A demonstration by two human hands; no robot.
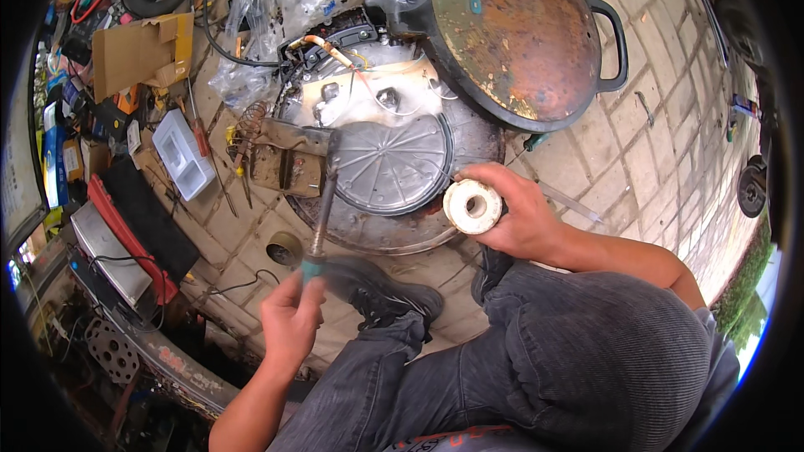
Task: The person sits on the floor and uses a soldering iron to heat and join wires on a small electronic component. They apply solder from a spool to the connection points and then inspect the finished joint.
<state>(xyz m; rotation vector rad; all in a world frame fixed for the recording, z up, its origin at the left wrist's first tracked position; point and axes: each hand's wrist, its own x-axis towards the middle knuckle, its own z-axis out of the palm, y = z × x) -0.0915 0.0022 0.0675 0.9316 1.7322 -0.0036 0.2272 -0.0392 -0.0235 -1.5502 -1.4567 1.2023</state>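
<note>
My left hand [291, 314] is closed around the green grip of a hammer [322, 216]. The hammer stands away from me, its blurred head over a small open box of metal parts [300, 174]. In my right hand [521, 211] is a thick cream-white ring [473, 207] with a round hole through its middle, its flat face turned up. Just left of the ring lies a grey round metal plate [394, 166] with raised radial ribs, resting on a wider rusty round base [377, 236]. Behind the ribbed plate are a pale scorched board [368, 96] and an orange-sleeved wire [327, 48].
A large rusty round pan [519, 33] with a black side handle leans at the back. A screwdriver [199, 130], a clear plastic tray [182, 155], a cardboard box [142, 50] and a red-and-black case [134, 226] lie left. A short metal cup [284, 249] stands near my shoe.
</note>
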